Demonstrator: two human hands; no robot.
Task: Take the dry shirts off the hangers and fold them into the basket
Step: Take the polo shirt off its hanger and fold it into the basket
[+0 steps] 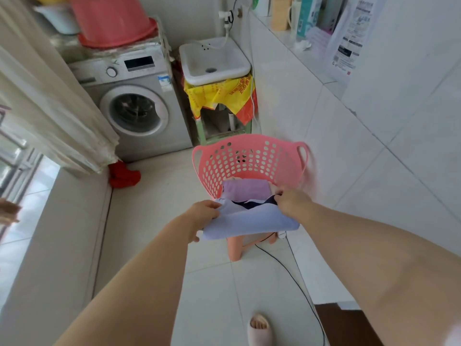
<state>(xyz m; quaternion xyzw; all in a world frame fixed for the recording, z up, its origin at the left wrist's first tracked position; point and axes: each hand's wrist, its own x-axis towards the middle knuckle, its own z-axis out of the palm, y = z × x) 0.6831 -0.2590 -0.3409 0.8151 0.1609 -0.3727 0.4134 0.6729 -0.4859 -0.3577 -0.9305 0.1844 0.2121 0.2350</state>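
Observation:
A folded light-blue shirt [249,224] with a dark navy collar hangs between my two hands at the near rim of the pink perforated basket [249,158]. My left hand [202,216] grips the shirt's left edge. My right hand [290,199] pinches its right upper corner. Inside the basket lies a folded lilac shirt [245,189], just beyond the blue one. The basket sits on a pink stool, of which one leg [234,248] shows below the shirt.
A grey washing machine [134,106] stands at the back left with a white sink [214,61] beside it. A red cloth [123,177] lies on the floor by the curtain [50,96]. A black cable [296,278] runs across the tiles near my slippered foot [259,329].

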